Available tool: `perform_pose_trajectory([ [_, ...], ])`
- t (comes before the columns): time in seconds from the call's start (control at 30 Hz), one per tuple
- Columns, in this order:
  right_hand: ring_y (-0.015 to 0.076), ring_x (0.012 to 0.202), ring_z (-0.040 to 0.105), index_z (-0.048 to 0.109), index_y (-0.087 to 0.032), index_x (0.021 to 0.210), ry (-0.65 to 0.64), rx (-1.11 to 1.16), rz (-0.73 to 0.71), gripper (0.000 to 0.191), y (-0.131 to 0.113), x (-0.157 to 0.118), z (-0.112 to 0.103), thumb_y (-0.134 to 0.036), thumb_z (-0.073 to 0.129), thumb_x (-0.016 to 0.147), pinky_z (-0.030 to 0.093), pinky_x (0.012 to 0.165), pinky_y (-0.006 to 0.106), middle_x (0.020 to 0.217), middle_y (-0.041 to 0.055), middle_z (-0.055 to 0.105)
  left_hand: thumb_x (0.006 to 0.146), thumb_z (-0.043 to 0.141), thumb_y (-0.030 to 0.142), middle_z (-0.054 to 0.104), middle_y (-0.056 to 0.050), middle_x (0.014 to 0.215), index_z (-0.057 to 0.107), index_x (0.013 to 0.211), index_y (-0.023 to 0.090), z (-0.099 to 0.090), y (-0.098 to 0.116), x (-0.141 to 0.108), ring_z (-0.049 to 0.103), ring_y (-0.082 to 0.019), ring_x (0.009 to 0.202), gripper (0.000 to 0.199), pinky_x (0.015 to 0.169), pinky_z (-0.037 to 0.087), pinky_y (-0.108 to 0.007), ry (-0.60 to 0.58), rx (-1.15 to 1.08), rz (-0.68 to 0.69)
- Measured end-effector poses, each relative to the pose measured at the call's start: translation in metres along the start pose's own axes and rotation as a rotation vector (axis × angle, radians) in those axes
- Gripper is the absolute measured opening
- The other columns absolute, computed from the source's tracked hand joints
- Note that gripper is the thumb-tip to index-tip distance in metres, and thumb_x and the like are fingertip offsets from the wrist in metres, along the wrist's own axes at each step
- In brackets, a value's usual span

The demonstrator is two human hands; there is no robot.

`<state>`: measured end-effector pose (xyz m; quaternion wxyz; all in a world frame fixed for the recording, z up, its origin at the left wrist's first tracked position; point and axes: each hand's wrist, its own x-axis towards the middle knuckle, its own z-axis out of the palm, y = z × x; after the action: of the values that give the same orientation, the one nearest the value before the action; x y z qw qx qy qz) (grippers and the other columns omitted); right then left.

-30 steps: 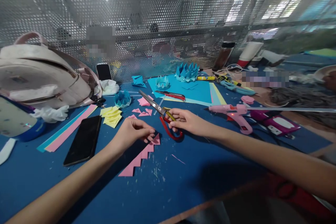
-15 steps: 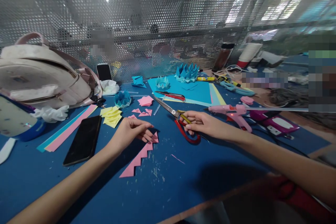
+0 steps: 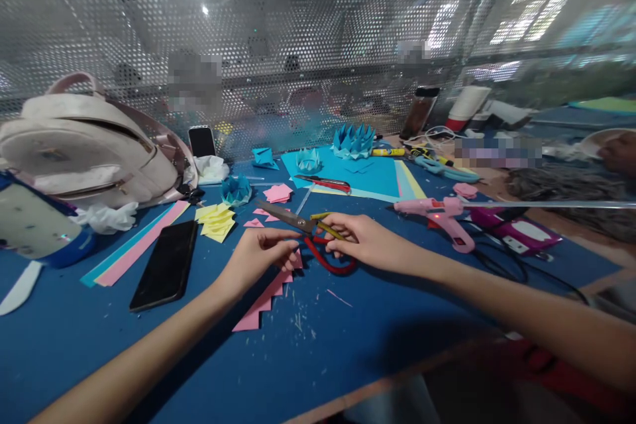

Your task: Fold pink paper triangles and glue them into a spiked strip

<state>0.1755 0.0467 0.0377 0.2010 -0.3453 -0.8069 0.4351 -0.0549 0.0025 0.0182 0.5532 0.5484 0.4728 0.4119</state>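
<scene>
My right hand (image 3: 348, 236) holds the scissors (image 3: 299, 222) by their red and yellow handles, with the blades pointing left. My left hand (image 3: 263, 253) is closed, thumb near the fingers, just below the blades; whether it pinches something is too small to tell. Under and below it lies a stepped row of folded pink paper (image 3: 261, 307) on the blue table (image 3: 199, 358). Small pink pieces (image 3: 256, 222) lie partly behind the blades. Stacks of pink paper (image 3: 278, 193) and yellow paper (image 3: 215, 220) lie beyond.
A black phone (image 3: 165, 265), paper strips (image 3: 129, 248) and a backpack (image 3: 84, 146) are at the left. Blue folded crowns (image 3: 354, 141) and a red cutter (image 3: 328, 183) lie at the back. A pink glue gun (image 3: 442, 215) with cables is at the right.
My right hand has moved left with the scissors, bringing the blades above my left hand. My left hand has shifted slightly. The view has moved a little.
</scene>
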Motion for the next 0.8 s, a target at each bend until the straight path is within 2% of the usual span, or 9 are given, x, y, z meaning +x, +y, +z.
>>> perform_pose_trajectory([
  [0.1,0.0212,0.102,0.065,0.056,-0.02,0.131,0.005,-0.047,-0.019,0.046,-0.003,0.003,0.004,-0.013,0.057,0.086,0.052,0.089,0.036,0.114,0.0074,0.068,0.078,0.069,0.02,0.071,-0.002,0.06,0.076,0.093,0.014,0.003,0.0,-0.002,0.063,-0.012,0.05,0.018,0.056,0.054,-0.026,0.015,0.033,0.016],
  [0.2,0.0204,0.097,0.066,0.056,-0.019,0.131,0.01,-0.096,-0.017,0.046,-0.004,0.006,0.006,-0.012,0.056,0.086,0.052,0.086,0.034,0.111,0.0072,0.069,0.077,0.068,0.021,0.072,-0.004,0.062,0.075,0.078,0.014,0.004,0.001,-0.005,0.065,-0.014,0.052,0.01,0.054,0.055,-0.027,0.023,0.057,0.024],
  [0.3,0.02,0.094,0.066,0.057,-0.017,0.13,0.026,-0.139,-0.009,0.045,-0.004,0.006,0.004,-0.011,0.057,0.085,0.052,0.082,0.033,0.106,0.007,0.07,0.076,0.07,0.023,0.073,-0.006,0.062,0.072,0.069,0.015,0.004,0.002,-0.006,0.066,-0.015,0.051,0.011,0.052,0.055,-0.027,0.032,0.079,0.031],
  [0.47,0.0212,0.092,0.066,0.059,-0.019,0.129,0.032,-0.298,0.012,0.043,0.0,0.002,-0.006,-0.017,0.058,0.087,0.05,0.078,0.031,0.109,0.0069,0.071,0.075,0.073,0.025,0.073,-0.006,0.063,0.07,0.067,0.016,0.002,0.004,-0.005,0.067,-0.015,0.055,0.013,0.057,0.056,-0.027,0.062,0.089,0.065],
  [0.63,0.0236,0.107,0.062,0.062,-0.023,0.126,-0.019,-0.494,-0.077,0.038,0.007,-0.004,-0.012,-0.017,0.057,0.089,0.046,0.092,0.034,0.12,0.0065,0.066,0.077,0.072,0.027,0.073,-0.005,0.064,0.069,0.072,0.016,0.002,0.004,-0.005,0.07,-0.017,0.061,0.012,0.063,0.057,-0.03,0.063,0.074,0.074],
  [0.73,0.0246,0.095,0.063,0.067,-0.021,0.118,0.013,-0.667,-0.042,0.029,0.008,-0.006,-0.01,-0.022,0.059,0.09,0.048,0.083,0.036,0.107,0.0094,0.067,0.077,0.071,0.027,0.073,-0.005,0.064,0.068,0.071,0.017,0.004,0.004,-0.006,0.071,-0.018,0.062,0.012,0.064,0.058,-0.031,0.068,0.067,0.071],
  [0.8,0.0263,0.091,0.063,0.069,-0.019,0.113,0.106,-0.754,-0.035,0.026,0.006,-0.005,-0.008,-0.027,0.062,0.089,0.048,0.076,0.035,0.103,0.0113,0.067,0.077,0.071,0.027,0.073,-0.005,0.065,0.068,0.071,0.017,0.004,0.005,-0.006,0.07,-0.018,0.061,0.012,0.065,0.057,-0.031,0.066,0.064,0.073],
])
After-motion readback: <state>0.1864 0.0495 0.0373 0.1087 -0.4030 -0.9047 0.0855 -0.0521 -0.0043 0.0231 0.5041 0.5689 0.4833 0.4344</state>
